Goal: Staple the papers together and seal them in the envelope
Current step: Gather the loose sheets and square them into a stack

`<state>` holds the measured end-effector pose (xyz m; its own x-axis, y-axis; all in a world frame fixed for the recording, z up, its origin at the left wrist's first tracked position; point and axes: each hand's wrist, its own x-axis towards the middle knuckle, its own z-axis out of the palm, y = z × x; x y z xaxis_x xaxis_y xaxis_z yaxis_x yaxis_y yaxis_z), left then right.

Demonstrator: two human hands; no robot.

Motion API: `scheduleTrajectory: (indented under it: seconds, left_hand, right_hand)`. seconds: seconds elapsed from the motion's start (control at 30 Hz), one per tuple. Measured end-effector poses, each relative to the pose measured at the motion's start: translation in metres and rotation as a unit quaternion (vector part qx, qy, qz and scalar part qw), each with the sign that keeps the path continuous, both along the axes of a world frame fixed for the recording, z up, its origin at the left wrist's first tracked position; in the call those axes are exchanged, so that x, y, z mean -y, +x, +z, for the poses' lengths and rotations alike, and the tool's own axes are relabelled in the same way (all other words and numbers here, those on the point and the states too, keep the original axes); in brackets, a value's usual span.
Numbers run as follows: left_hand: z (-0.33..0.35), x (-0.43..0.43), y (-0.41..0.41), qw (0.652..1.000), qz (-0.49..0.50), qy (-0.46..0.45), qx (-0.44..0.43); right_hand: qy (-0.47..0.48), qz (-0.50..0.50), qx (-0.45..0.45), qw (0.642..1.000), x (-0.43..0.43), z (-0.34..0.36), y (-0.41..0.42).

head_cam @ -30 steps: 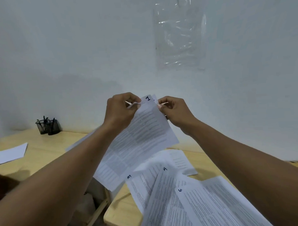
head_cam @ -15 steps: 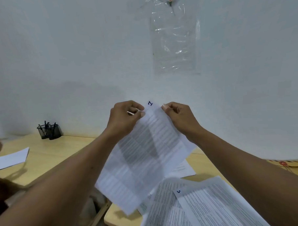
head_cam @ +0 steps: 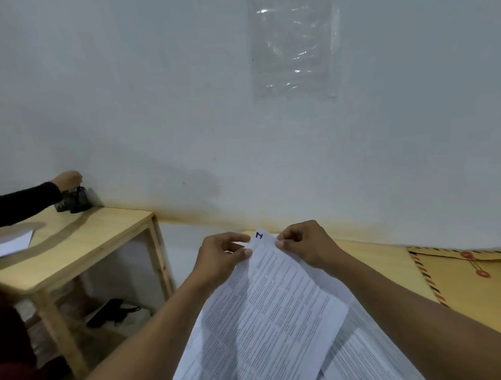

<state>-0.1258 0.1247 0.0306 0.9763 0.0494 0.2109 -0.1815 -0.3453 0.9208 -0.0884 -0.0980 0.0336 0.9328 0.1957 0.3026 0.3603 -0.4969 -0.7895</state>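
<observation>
I hold a printed sheet marked "1" (head_cam: pixel 271 309) by its top corner, low over the wooden table (head_cam: pixel 373 259). My left hand (head_cam: pixel 220 257) pinches the corner's left side and my right hand (head_cam: pixel 306 245) pinches its right side. The sheet hangs down toward me, tilted. More printed sheets (head_cam: pixel 365 354) lie under it on the table, partly hidden. A large brown envelope (head_cam: pixel 474 289) with a striped border and red string buttons lies flat at the right. No stapler is in view.
A second wooden table (head_cam: pixel 82 240) stands to the left with a gap between the two. Another person's dark-sleeved arm (head_cam: pixel 23 202) reaches to a black pen holder (head_cam: pixel 73 200) by the wall. A white sheet (head_cam: pixel 7 243) lies there. A clear plastic bag (head_cam: pixel 292 47) hangs on the wall.
My hands and the sheet have come lower in view, nearer the table. The view has turned, so the envelope shows at right. Another person's arm has reached in to the pen holder.
</observation>
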Motion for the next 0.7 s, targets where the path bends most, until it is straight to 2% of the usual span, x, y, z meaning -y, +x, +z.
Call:
scheduleTrajectory:
  seconds: [0.2,0.37,0.7]
  left_hand:
    - [-0.020,-0.009,-0.006,0.999,0.002,-0.015,-0.030]
    - [-0.033,-0.018,-0.008,0.998,0.003,-0.014,-0.060]
    - [-0.048,-0.019,-0.013,0.991,0.026,-0.101,-0.079]
  right_hand:
    - [0.000,0.005,-0.044,0.999,-0.010,-0.022,0.006]
    - [-0.022,0.022,-0.047,0.998,-0.016,-0.037,0.007]
    - [-0.003,0.007,-0.035,0.999,-0.028,-0.051,0.005]
